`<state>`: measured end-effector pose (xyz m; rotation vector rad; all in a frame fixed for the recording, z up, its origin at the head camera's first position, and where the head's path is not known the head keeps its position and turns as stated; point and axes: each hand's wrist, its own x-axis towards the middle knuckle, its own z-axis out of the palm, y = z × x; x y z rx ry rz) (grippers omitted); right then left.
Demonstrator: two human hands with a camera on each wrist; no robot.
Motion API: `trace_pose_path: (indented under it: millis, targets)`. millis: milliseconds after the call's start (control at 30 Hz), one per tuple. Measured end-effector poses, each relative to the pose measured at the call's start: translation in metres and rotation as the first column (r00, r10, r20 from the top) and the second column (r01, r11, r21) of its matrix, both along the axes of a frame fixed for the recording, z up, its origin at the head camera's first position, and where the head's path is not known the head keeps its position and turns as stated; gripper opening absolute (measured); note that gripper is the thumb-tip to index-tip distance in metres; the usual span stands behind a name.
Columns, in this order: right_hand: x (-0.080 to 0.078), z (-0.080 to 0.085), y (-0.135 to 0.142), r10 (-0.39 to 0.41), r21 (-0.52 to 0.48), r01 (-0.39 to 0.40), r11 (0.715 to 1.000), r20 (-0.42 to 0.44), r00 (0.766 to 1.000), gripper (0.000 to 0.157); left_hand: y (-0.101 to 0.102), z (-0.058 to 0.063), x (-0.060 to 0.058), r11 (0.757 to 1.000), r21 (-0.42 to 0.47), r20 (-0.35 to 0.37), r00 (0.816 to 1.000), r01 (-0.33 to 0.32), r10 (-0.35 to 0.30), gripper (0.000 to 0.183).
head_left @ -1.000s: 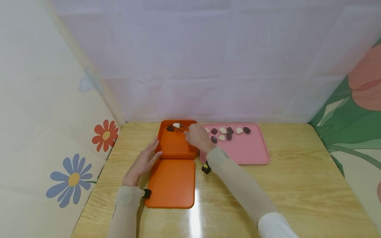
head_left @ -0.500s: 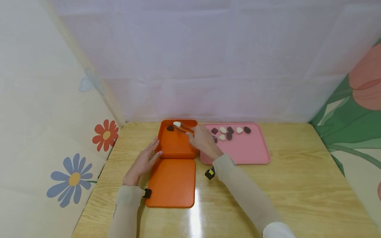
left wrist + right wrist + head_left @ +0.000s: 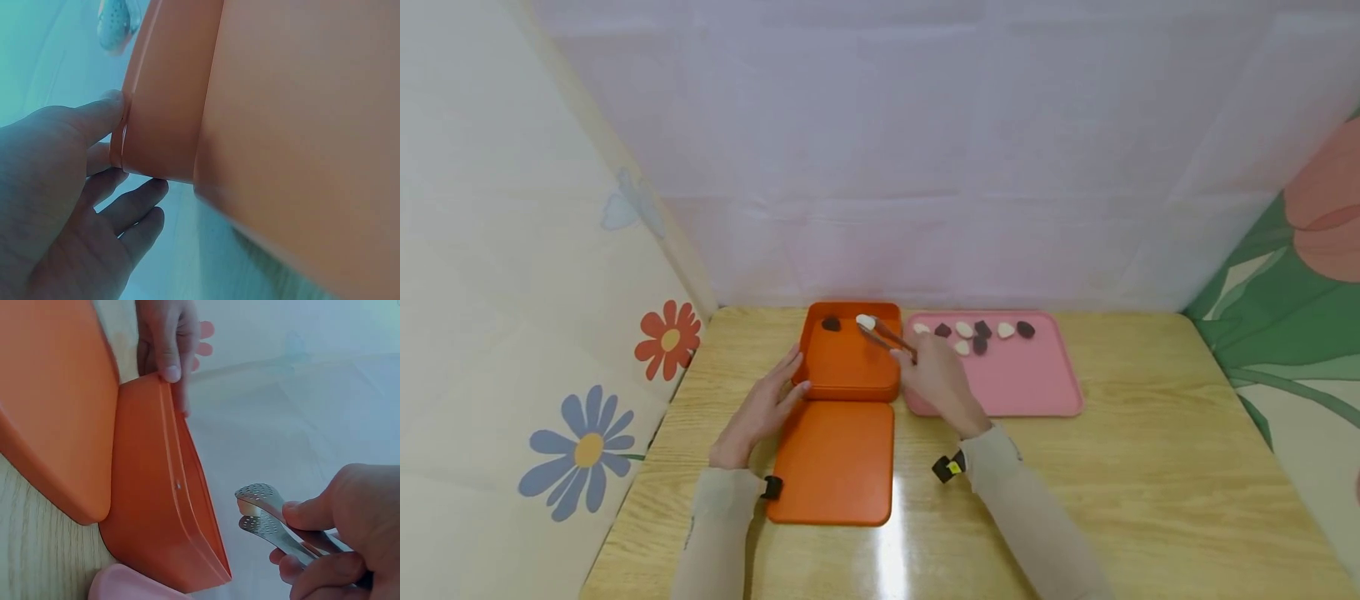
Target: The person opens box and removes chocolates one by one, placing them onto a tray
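My right hand [image 3: 940,379] grips metal tongs [image 3: 265,495] with perforated ends. A small white piece [image 3: 866,322], like a chocolate, is pinched between those ends, raised above the open orange box [image 3: 846,393]. Inside the box, near its back left, lies a dark brown piece [image 3: 831,323]. My left hand [image 3: 760,414] touches the box's front left corner; in the left wrist view the thumb meets the rim and the fingers lie loosely beside the wall. To the right, several white and dark pieces [image 3: 964,330] sit on a pink tray [image 3: 1030,383], partly hidden by my right hand.
A flat orange lid [image 3: 833,467] lies directly in front of the box on the wooden table [image 3: 1150,467]. A pale cloth wall [image 3: 925,167] rises behind the box and tray. Flower-printed panels [image 3: 587,450] flank the table.
The tongs and white piece have lifted and shifted right within the box's outline, as my right hand drew back toward the tray. My left hand stays in place.
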<state>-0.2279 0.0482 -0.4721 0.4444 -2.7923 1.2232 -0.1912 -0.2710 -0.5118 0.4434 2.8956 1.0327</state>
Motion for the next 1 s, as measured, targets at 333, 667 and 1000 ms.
trace_pose_path:
  millis: [333,667,1000]
  targets:
    - [0.022,-0.002,0.024,-0.022,-0.079,0.02,0.997,-0.029,0.999,0.023,0.0,-0.001,0.0,1.0,-0.001,0.004,1.0,-0.003,0.003,0.068]
    - [0.023,-0.019,0.044,-0.052,-0.052,0.05,0.997,-0.035,0.998,0.025,0.002,-0.001,-0.001,1.0,0.0,0.003,1.0,0.003,-0.003,0.068]
    - [0.027,-0.021,0.054,-0.047,-0.064,0.043,0.997,-0.06,0.997,0.022,0.0,0.0,-0.001,1.0,-0.002,-0.003,1.0,-0.002,0.002,0.068]
